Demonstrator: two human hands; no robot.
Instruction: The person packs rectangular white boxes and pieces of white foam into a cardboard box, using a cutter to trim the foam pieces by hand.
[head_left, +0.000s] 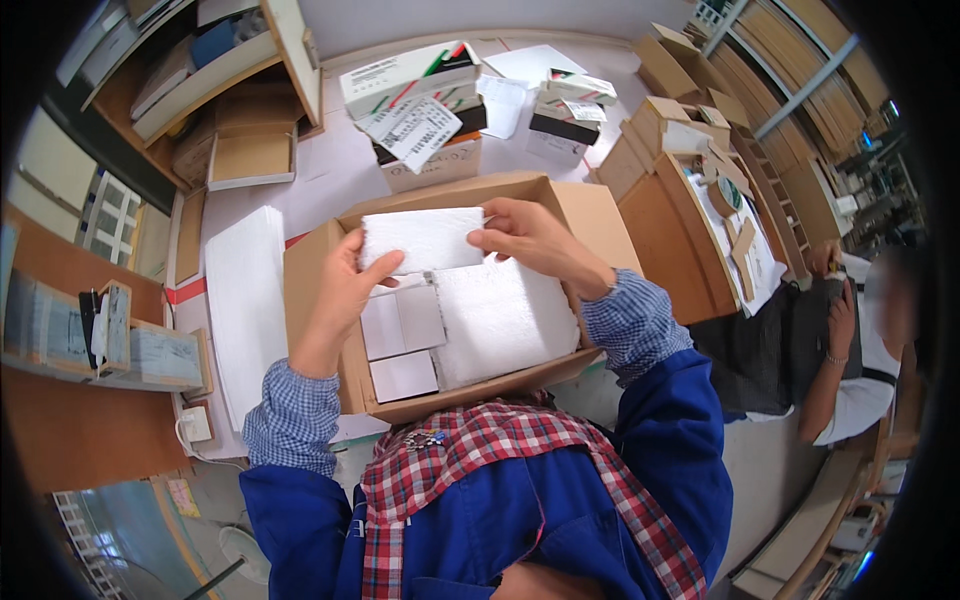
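My left hand (345, 289) and my right hand (529, 238) hold a small white foam block (424, 238) by its two ends, over the far left part of an open cardboard box (311, 307). A larger white foam slab (506, 322) lies inside the box on the right. Left of that slab sit small white boxes (405, 322), side by side in the near left part. The fingers of my right hand are at the block's right edge; my left thumb rests on its face.
White cartons with labels (409, 75) stand behind the box. A stack of white foam sheets (251, 315) lies at the left. To the right, a wooden-sided tray (675, 247) holds a tape roll (724, 196) and cardboard scraps. A co-worker (862, 352) is at the far right.
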